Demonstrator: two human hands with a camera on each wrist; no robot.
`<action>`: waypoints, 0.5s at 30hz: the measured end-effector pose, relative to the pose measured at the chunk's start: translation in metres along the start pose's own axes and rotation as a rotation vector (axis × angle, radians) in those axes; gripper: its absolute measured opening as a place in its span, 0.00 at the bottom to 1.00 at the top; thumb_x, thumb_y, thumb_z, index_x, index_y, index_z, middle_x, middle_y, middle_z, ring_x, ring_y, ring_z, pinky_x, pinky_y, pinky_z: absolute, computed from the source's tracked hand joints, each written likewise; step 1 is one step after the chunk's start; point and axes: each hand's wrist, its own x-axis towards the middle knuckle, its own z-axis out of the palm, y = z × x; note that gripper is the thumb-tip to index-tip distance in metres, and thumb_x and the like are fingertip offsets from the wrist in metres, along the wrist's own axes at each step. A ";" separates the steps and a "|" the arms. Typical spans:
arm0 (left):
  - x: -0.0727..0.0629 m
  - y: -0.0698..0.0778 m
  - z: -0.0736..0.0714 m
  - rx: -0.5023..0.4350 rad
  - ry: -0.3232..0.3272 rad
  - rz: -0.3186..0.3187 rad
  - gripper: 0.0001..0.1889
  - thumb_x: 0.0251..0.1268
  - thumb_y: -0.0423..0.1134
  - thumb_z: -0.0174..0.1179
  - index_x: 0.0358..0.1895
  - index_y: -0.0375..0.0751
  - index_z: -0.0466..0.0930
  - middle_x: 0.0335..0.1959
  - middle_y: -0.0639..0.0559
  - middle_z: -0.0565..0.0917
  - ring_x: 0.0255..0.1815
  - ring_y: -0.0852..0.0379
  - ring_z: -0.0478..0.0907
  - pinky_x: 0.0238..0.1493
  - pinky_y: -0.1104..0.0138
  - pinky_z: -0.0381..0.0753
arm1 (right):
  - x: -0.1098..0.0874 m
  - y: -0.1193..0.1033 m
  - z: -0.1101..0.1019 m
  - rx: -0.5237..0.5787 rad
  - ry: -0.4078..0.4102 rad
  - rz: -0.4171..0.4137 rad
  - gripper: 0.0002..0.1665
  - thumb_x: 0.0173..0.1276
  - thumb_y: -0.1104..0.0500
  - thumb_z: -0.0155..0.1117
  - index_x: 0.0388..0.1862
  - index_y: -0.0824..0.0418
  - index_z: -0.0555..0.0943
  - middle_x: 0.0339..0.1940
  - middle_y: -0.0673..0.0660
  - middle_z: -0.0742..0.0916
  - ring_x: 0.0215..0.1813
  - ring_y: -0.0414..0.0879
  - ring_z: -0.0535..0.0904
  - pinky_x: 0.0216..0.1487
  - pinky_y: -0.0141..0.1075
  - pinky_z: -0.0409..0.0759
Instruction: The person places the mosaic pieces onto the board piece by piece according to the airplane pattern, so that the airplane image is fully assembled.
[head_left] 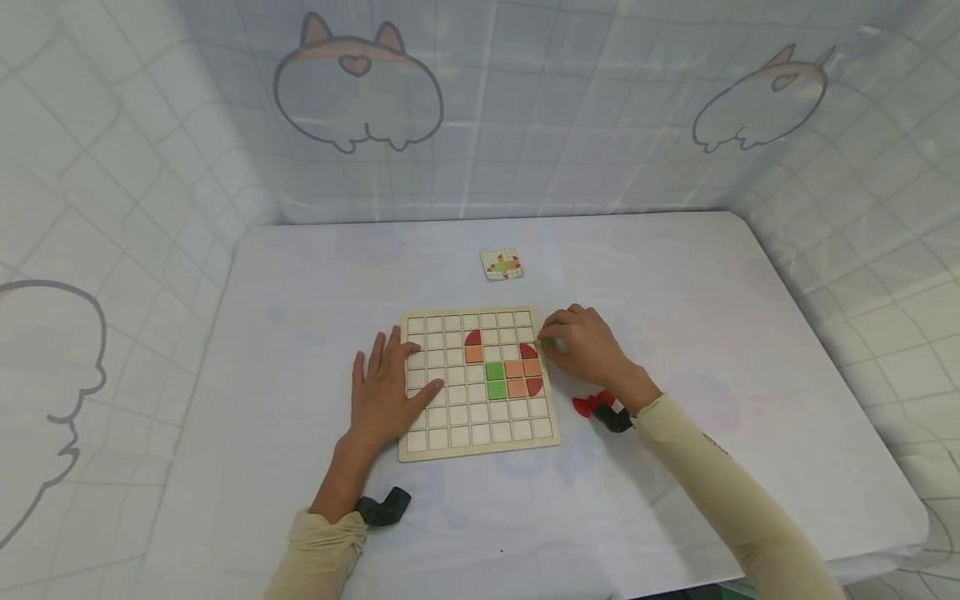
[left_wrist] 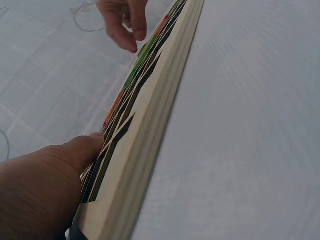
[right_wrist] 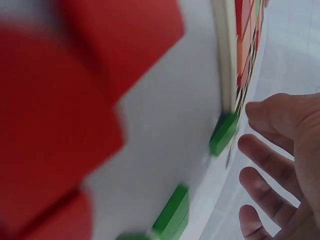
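Observation:
A square wooden grid board (head_left: 442,421) lies on the table. It carries two green square tiles (head_left: 497,380), several orange square tiles (head_left: 516,388) and several red quarter-round tiles (head_left: 473,338). My left hand (head_left: 386,396) rests with spread fingers on the board's left side, the thumb on its cells. My right hand (head_left: 581,342) hovers by the right edge, close to a loose green tile (right_wrist: 224,134) that touches the board's side. In the right wrist view the thumb and fingers are apart, holding nothing.
Red pieces (head_left: 592,404) lie under the right wrist, right of the board. Another green piece (right_wrist: 172,212) is near them in the right wrist view. Beyond the board lies a small pattern card (head_left: 501,264). Printed curtains (head_left: 525,108) surround the table.

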 end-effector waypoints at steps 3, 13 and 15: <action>0.000 -0.001 0.000 0.003 0.001 0.001 0.37 0.64 0.65 0.56 0.68 0.45 0.65 0.80 0.42 0.46 0.79 0.45 0.35 0.71 0.44 0.30 | -0.004 0.005 -0.003 -0.031 -0.018 0.031 0.10 0.59 0.59 0.75 0.41 0.58 0.90 0.43 0.52 0.87 0.46 0.50 0.76 0.45 0.45 0.70; -0.001 0.000 -0.002 -0.003 0.001 0.003 0.37 0.63 0.66 0.56 0.68 0.44 0.65 0.80 0.41 0.46 0.79 0.44 0.36 0.71 0.44 0.30 | 0.001 0.010 -0.007 -0.062 -0.043 0.043 0.09 0.56 0.56 0.78 0.37 0.55 0.90 0.38 0.50 0.89 0.44 0.50 0.78 0.49 0.48 0.69; -0.001 0.000 -0.002 -0.004 -0.003 0.004 0.38 0.63 0.65 0.56 0.68 0.44 0.65 0.79 0.41 0.46 0.79 0.43 0.36 0.71 0.43 0.30 | 0.002 0.010 -0.009 -0.069 -0.032 0.061 0.09 0.54 0.57 0.78 0.36 0.55 0.90 0.38 0.50 0.89 0.43 0.50 0.78 0.50 0.48 0.69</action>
